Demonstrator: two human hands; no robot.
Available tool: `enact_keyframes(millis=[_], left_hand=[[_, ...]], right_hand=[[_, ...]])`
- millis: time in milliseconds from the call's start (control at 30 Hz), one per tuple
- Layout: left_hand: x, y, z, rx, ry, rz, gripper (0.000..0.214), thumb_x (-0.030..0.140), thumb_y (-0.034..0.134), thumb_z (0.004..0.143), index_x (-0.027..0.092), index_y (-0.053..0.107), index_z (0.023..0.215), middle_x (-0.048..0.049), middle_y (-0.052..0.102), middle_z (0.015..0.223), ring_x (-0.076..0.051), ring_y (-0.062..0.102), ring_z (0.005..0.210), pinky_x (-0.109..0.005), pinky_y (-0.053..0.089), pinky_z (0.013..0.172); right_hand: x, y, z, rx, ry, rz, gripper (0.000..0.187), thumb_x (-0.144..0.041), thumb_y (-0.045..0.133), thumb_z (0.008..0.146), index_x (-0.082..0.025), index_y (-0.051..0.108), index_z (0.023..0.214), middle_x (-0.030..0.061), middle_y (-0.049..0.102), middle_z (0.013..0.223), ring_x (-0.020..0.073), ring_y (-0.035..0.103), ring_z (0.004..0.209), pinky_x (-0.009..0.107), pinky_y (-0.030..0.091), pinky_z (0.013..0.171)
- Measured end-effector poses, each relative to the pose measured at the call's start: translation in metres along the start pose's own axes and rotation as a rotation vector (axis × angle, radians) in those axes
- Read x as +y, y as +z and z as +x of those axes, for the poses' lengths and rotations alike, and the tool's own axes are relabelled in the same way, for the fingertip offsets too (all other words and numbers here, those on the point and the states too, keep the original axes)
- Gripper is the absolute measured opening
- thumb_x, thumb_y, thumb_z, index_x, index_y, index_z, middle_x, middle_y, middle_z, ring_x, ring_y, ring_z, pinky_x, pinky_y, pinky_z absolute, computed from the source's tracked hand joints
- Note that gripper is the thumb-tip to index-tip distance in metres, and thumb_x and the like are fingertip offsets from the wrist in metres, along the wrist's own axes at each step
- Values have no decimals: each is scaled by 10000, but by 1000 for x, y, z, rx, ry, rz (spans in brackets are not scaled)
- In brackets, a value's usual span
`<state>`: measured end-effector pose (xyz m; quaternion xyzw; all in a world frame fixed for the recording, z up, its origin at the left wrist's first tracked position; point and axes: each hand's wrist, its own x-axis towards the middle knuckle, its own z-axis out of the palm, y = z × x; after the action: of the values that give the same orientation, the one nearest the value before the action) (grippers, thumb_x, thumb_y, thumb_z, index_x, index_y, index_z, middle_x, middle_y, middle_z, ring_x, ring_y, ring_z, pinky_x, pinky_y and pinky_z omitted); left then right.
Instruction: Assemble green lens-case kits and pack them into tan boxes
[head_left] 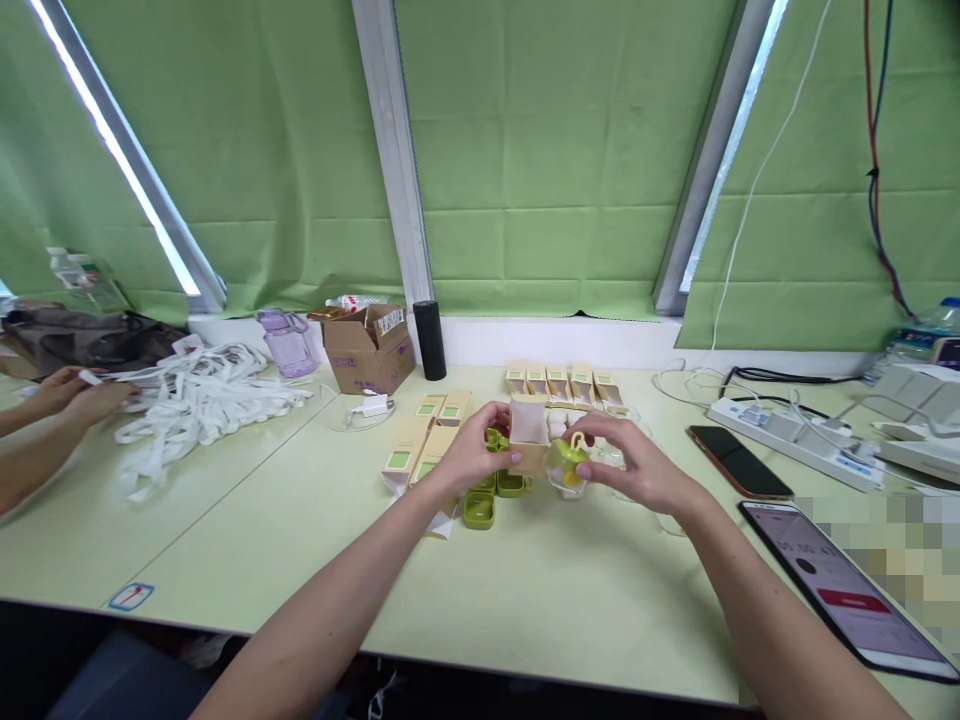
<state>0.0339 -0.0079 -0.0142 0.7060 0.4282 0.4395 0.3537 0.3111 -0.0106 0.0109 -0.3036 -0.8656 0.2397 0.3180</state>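
My left hand (472, 452) grips a small open tan carton (529, 432) above the pale green table (247, 520). Beside the carton's mouth, my right hand (637, 462) pinches a small green and yellow item in clear wrapping (566, 462). Under my hands lie several green plastic cases (480, 508). Flat tan cartons with green labels (420, 440) lie to the left, and a row of closed cartons (562, 383) stands behind.
Another person's hands (71, 395) work on a heap of white straps (202, 395) at the left. A cardboard box (367, 350), a purple bottle (286, 342) and a black cylinder (429, 340) stand at the back. A phone (739, 462), a tablet (840, 585) and a power strip (795, 430) lie right.
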Motion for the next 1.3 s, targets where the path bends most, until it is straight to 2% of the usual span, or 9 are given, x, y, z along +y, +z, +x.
enact_keyframes(millis=[133, 400, 700, 933, 1000, 1067, 1133, 1200, 1300], left_hand=[[9, -2, -6, -226, -45, 149, 530, 301, 885, 685, 204, 604, 1124, -54, 694, 1119, -248, 647, 1022, -358, 499, 898], [28, 3, -15, -440, -100, 447, 571, 348, 932, 633, 223, 604, 1083, -61, 706, 1086, -300, 662, 988, -344, 475, 788], [28, 8, -21, -495, -146, 609, 775, 398, 958, 623, 236, 589, 1285, -91, 701, 1190, -366, 621, 1139, -379, 480, 882], [30, -6, -18, -442, -21, 391, 893, 401, 991, 585, 252, 509, 1322, -109, 600, 1331, -332, 600, 1197, -424, 505, 978], [33, -12, -16, -363, 34, 262, 718, 365, 960, 659, 251, 559, 1244, -90, 589, 1297, -293, 602, 1195, -419, 511, 1010], [35, -15, -14, -301, 143, 146, 404, 323, 910, 749, 231, 669, 1060, -84, 587, 1291, -280, 591, 1245, -433, 484, 1100], [36, -15, -13, -306, 250, 70, 166, 301, 880, 796, 217, 760, 874, -93, 595, 1341, -295, 572, 1323, -451, 446, 1177], [36, -11, -13, -353, 285, 59, 73, 307, 860, 827, 239, 834, 825, -92, 603, 1427, -310, 574, 1360, -459, 450, 1189], [32, -4, -14, -361, 240, 148, 97, 328, 796, 896, 293, 881, 928, -71, 644, 1481, -300, 623, 1332, -458, 493, 1150]], right_hand=[[8, -10, -4, 98, -16, 221, 330, -534, 698, 946, -216, 717, 1034, 74, 704, 1023, 259, 599, 948, 375, 466, 856], [12, -5, -6, 193, -25, 314, 327, -523, 749, 899, -231, 753, 1045, 46, 699, 984, 243, 571, 917, 359, 435, 838], [9, -3, -5, 209, -30, 319, 270, -472, 770, 889, -235, 762, 1019, 35, 691, 954, 233, 563, 894, 350, 435, 818], [14, -1, -5, 261, -39, 276, 286, -467, 782, 895, -241, 780, 1071, 41, 733, 1013, 239, 583, 911, 361, 448, 829], [16, -1, -5, 276, -42, 265, 297, -483, 780, 898, -244, 780, 1075, 43, 740, 1026, 240, 578, 910, 362, 443, 816], [17, -1, -5, 288, -51, 259, 306, -502, 778, 903, -246, 776, 1071, 46, 741, 1039, 241, 576, 908, 363, 437, 806], [18, -1, -5, 302, -66, 260, 315, -523, 775, 905, -243, 770, 1051, 51, 738, 1045, 241, 576, 899, 367, 439, 799], [17, 0, -5, 322, -81, 273, 335, -546, 772, 903, -240, 767, 1040, 57, 735, 1041, 236, 572, 873, 370, 451, 784], [13, 2, -6, 326, -75, 324, 378, -575, 774, 896, -232, 767, 1054, 69, 731, 1045, 218, 576, 810, 356, 475, 713]])
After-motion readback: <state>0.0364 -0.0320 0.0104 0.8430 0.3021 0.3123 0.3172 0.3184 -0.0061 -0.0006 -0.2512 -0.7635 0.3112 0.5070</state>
